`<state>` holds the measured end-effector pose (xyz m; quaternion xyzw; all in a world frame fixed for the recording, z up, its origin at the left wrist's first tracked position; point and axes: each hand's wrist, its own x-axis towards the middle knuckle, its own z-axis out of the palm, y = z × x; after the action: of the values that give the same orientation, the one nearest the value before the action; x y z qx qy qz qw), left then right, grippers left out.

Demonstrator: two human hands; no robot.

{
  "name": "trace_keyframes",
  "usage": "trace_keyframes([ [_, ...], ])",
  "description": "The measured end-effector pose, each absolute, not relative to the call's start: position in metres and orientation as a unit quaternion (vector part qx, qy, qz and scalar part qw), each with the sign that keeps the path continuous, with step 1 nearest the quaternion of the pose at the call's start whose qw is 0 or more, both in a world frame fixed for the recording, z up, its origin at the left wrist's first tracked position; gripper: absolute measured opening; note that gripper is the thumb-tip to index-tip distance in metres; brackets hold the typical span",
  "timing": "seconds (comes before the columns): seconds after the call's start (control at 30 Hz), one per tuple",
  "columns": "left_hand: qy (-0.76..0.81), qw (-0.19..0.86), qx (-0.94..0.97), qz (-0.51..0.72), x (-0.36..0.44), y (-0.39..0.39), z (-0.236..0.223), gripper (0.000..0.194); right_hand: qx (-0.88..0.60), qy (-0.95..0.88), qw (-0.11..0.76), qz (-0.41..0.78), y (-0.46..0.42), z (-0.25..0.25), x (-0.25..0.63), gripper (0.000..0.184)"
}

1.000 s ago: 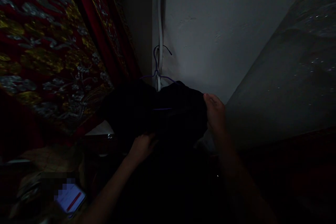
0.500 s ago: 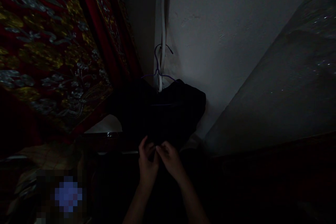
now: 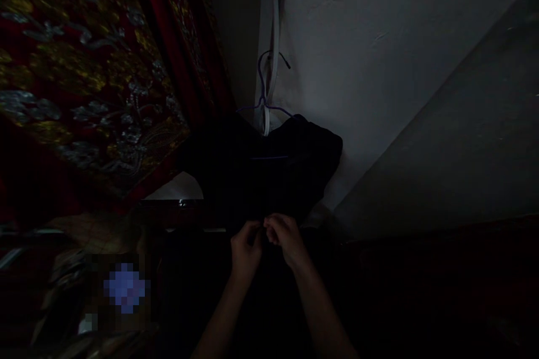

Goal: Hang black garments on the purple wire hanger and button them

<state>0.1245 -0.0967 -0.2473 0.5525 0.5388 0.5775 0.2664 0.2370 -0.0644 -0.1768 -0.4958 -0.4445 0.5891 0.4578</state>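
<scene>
Head view: bringing left hand (image 3: 246, 251) & right hand (image 3: 288, 240) together, fingertips at front of dark garment (image 3: 290, 179).
Keeping both curled, thumb toward fingers, tips just beside each other; can't tell if gripping cloth, too dark. Hanging just beyond hands on hanger (image 3: 263, 100), w/ hook at pale cable (image 3: 275, 28) farther up; showing red embroidered cloth (image 3: 71, 67) up left of hands. Prob. mid-step: fingering garment's front, poss. fastening, unconfirmed. For next move, at a guess, need matched L + R pinch w/o tugging hanger.
</scene>
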Motion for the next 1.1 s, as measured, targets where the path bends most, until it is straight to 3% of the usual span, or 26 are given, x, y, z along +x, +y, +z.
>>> trace_keyframes([
  [0.23,0.535,0.253,0.599,0.539,0.129,-0.089,-0.249,0.014,-0.401,-0.463,0.625,0.485,-0.01,-0.046,0.238,0.016],
  [0.37,0.521,0.258,0.635,0.509,0.118,-0.074,-0.232,0.018,-0.358,-0.489,0.657,0.447,-0.01,-0.009,0.236,0.02],
  [0.47,0.495,0.237,0.664,0.508,0.102,-0.057,-0.185,0.026,-0.351,-0.501,0.659,0.438,-0.019,-0.017,0.233,0.018],
  [0.6,0.395,0.087,0.685,0.606,0.09,-0.042,-0.093,0.037,-0.362,-0.549,0.617,0.433,-0.026,-0.034,0.228,0.014],
  [0.73,0.339,-0.015,0.735,0.588,0.089,-0.033,-0.031,0.023,-0.339,-0.603,0.611,0.385,-0.027,-0.026,0.228,0.013],
  [0.83,0.345,-0.057,0.76,0.549,0.087,-0.026,-0.02,0.011,-0.331,-0.623,0.614,0.354,-0.022,-0.021,0.229,0.015],
  [0.97,0.357,-0.102,0.772,0.516,0.086,-0.021,-0.023,0.009,-0.366,-0.626,0.61,0.321,0.001,-0.048,0.228,0.018],
  [1.1,0.39,-0.136,0.693,0.591,0.071,-0.021,-0.013,0.01,-0.458,-0.593,0.582,0.317,0.018,-0.098,0.225,0.015],
])
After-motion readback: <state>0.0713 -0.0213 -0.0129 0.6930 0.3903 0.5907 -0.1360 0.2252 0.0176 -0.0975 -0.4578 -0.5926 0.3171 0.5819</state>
